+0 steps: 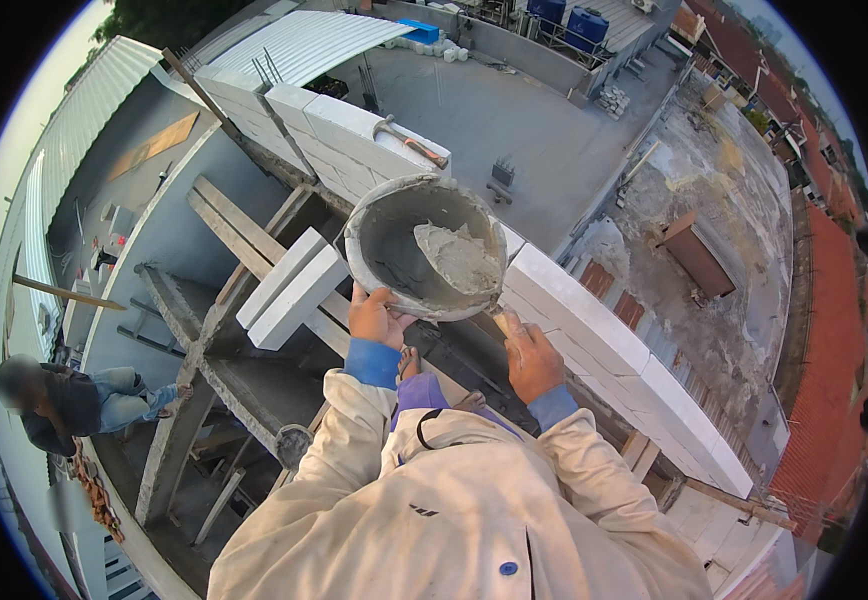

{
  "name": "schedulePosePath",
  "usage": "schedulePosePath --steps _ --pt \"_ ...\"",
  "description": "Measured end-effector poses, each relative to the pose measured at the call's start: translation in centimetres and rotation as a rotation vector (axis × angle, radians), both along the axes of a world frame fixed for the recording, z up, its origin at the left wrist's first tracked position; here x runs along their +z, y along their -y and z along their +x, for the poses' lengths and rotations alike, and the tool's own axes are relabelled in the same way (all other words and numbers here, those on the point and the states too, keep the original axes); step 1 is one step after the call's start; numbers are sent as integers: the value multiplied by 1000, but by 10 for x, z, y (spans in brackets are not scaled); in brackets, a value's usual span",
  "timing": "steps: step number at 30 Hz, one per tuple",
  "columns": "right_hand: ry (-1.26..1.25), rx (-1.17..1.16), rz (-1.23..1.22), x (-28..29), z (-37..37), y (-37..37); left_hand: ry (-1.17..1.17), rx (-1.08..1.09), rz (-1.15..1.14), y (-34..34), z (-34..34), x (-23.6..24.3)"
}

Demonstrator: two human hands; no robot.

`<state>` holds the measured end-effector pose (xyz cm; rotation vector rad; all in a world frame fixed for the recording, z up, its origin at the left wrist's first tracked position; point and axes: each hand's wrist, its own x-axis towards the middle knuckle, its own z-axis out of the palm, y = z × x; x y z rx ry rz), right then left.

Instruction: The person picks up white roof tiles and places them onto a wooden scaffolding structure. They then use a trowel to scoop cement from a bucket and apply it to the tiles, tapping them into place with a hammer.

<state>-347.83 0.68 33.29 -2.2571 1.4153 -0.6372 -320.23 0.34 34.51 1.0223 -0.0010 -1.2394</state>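
Left hand (376, 320), fingers part-curled, supports the bucket (384, 238) beside the wall (609, 335); right hand (534, 362) closes round the trowel (501, 322) at its near-right rim. Keep the bucket steady while working mortar (457, 258).

The left hand (379, 318) supports a mortar-crusted bucket (379, 245) at its near side; grey mortar (459, 258) is heaped inside; the right hand (534, 360) grips a wooden handle (501, 323) just beside the rim, though its far end is hard to make out; beyond the bucket, a hammer (411, 143) lies on a white block wall (329, 128); two white blocks (304, 298) rest across planks (244, 222); another person (119, 400) in jeans is at the far left.
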Motion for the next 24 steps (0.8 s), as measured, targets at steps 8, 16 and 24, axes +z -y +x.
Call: schedulePosePath --steps 8,16,24 --pt "23 -36 36 -48 -67 -56 -176 81 82 5 1 -15" --pt "540 -101 647 15 -81 -51 -36 16 103 -16 5 -11" --pt "838 -200 1392 25 -35 -7 -25 67 21 -3 -4 -12"
